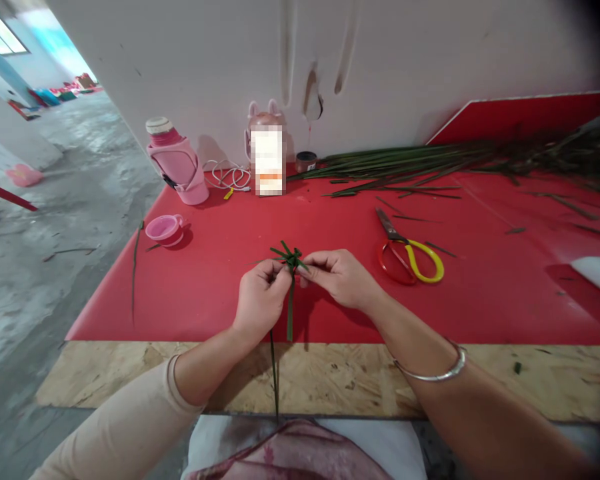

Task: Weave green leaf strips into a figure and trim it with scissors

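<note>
Between my two hands is a small green woven leaf piece (292, 259), with short strips sticking out at the top and longer ones hanging down. My left hand (263, 290) pinches its left side between thumb and fingers. From the right, my right hand (337, 275) pinches a short strip end of the same piece. A long thin strip (274, 373) hangs below my left hand past the table's front edge. To the right of my hands lie scissors (405, 250) with one red and one yellow handle loop, blades pointing away.
Long green leaf strips (405, 160) are heaped along the back right, with loose scraps in front. A pink bottle (177, 163), a pink cup (165, 230), a white cable (227, 177) and a blurred-out phone-like object (267, 160) stand on the red table cover (220, 293). Bare board (350, 380) edges the front.
</note>
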`<action>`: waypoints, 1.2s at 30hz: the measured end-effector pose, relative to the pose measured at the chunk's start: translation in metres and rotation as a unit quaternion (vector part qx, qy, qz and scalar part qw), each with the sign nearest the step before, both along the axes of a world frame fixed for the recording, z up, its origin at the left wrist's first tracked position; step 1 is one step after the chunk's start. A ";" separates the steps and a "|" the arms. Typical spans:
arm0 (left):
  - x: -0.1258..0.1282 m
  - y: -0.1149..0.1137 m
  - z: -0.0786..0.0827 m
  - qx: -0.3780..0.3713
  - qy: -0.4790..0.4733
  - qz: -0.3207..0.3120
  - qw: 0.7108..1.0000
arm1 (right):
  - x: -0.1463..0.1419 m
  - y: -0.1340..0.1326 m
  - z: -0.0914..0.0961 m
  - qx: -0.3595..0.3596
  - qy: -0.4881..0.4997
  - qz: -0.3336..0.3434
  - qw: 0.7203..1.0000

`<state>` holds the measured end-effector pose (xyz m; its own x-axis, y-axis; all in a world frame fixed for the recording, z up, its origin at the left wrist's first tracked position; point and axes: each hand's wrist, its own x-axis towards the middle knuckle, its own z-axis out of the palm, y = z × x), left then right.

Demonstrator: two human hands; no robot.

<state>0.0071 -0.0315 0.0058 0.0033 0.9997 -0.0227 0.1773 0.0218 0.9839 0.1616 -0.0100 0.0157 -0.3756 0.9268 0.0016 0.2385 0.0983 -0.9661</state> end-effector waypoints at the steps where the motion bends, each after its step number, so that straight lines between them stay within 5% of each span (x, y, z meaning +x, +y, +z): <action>1: 0.000 0.000 0.001 -0.009 -0.019 0.002 1.000 | 0.001 0.000 0.000 -0.008 0.010 0.005 1.000; 4: 0.000 0.001 0.004 -0.114 -0.157 -0.005 0.981 | 0.007 0.004 -0.004 -0.046 0.059 -0.007 0.997; 9: -0.005 0.006 0.009 -0.295 -0.329 -0.042 0.896 | 0.017 0.010 -0.006 -0.021 0.148 -0.085 0.985; 14: -0.012 0.007 0.008 -0.376 -0.348 -0.139 0.848 | 0.021 0.006 0.001 -0.026 0.135 0.046 0.989; 20: -0.015 0.005 0.007 -0.390 -0.343 -0.199 0.831 | 0.026 0.006 0.004 -0.099 0.150 0.110 0.978; 27: -0.010 0.005 0.006 -0.341 -0.375 -0.176 0.844 | 0.023 0.008 0.005 -0.081 0.139 0.105 0.981; 29: -0.011 0.006 0.008 -0.331 -0.409 -0.168 0.834 | 0.032 0.011 0.010 -0.039 0.109 0.058 0.992; 31: -0.014 0.008 0.010 -0.326 -0.445 -0.164 0.818 | 0.050 0.014 0.012 0.037 0.030 -0.071 0.996; 32: -0.015 0.009 0.011 -0.323 -0.462 -0.162 0.810 | 0.061 0.014 0.011 0.077 -0.045 -0.168 0.982; 34: -0.018 0.011 0.012 -0.312 -0.485 -0.161 0.801 | 0.084 0.011 0.004 0.125 -0.270 -0.317 0.900; 36: -0.021 0.012 0.012 -0.285 -0.501 -0.164 0.801 | 0.104 0.007 -0.008 0.089 -0.459 -0.328 0.821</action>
<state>-0.0140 -0.0191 0.0175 0.5657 0.7691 -0.2975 -0.6059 0.6324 0.4827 0.2655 -0.0034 0.0078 0.2849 0.9461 0.1539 0.9161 -0.2215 -0.3343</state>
